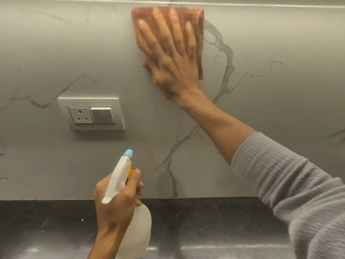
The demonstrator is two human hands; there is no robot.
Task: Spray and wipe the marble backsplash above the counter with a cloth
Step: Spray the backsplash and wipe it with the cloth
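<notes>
Head view, spray bottle [139, 230]: translucent white plastic body with a white trigger head and a pale blue nozzle tip pointing up towards the wall; I could not tell how much liquid was inside.
Left hand [115, 202]: curled round the bottle's neck, one finger over the yellow trigger, held above the counter edge.
Cloth [199, 45]: pinkish-orange, textured and folded, lying flat against the wall just below the pale strip at the top.
Right hand [173, 60]: fingers straight and spread, palm pressing the cloth to the stone; slightly blurred.
Backsplash [74, 43]: grey-white marble with dark branching veins, one thick vein just right of the cloth.
Sleeve [289, 184]: grey knit, pushed up the right forearm.
Socket plate [91, 114]: silver, with socket and switch, left of the cloth and lower.
Counter [205, 221]: black, speckled, glossy.
</notes>
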